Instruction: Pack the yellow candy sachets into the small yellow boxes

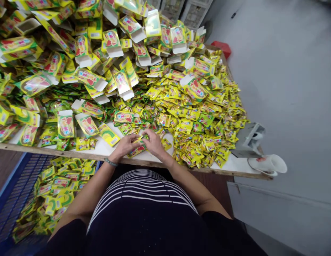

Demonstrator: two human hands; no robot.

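At the table's front edge, my left hand (pixel 127 145) has its fingers closed on the side of a small printed carton (pixel 137 150), yellow and green with a red fruit picture. My right hand (pixel 154 143) pinches at the far end of the same carton, its fingertips close together. Whether a sachet is also between those fingertips is hidden. Just left of my left hand lies a yellow carton (pixel 109 135). Beyond my hands lie loose green and yellow sachets (pixel 125 128), and a single yellow sachet (pixel 166 144) rests beside my right hand.
Open-ended cartons (pixel 87 124) are heaped over the left and back of the table (pixel 152 156). A large pile of sachets (pixel 200 131) covers the right. Below left stands a blue crate (pixel 10 199) holding filled-looking cartons. A white cup-like holder (pixel 272 164) is at the right corner.
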